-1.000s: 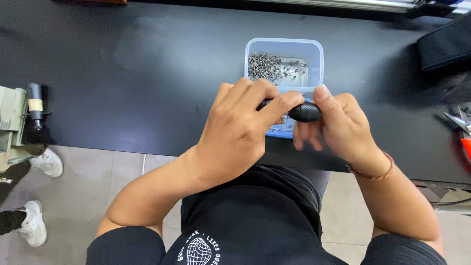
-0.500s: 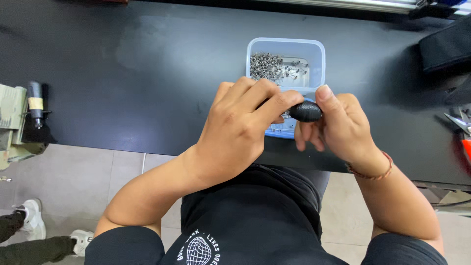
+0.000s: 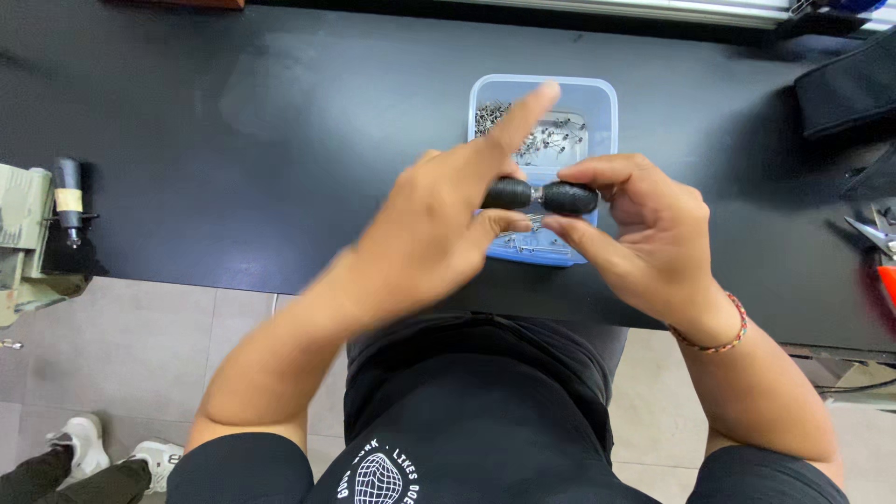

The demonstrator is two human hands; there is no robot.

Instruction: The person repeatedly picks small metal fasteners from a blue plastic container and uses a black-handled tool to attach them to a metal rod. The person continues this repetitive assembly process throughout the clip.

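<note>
Both hands hold a small black dumbbell-shaped part (image 3: 541,196), two rounded black ends joined by a thin metal neck, above the black table. My left hand (image 3: 439,233) pinches its left end, index finger pointing up and away. My right hand (image 3: 635,224) grips its right end between thumb and fingers. Directly beneath and behind sits a clear blue plastic box (image 3: 597,103) with several small metal parts inside.
The black table (image 3: 233,121) spans the view. A dark-handled tool (image 3: 67,201) rests on green material at the left edge. A black pouch (image 3: 845,89) lies at the far right, pliers with red handles (image 3: 877,247) below it. Another person's shoes (image 3: 84,448) show at the bottom left.
My hands have spread apart, exposing both black ends and the metal neck of the part. My left index finger has lifted and extended. The shoes on the floor have moved lower.
</note>
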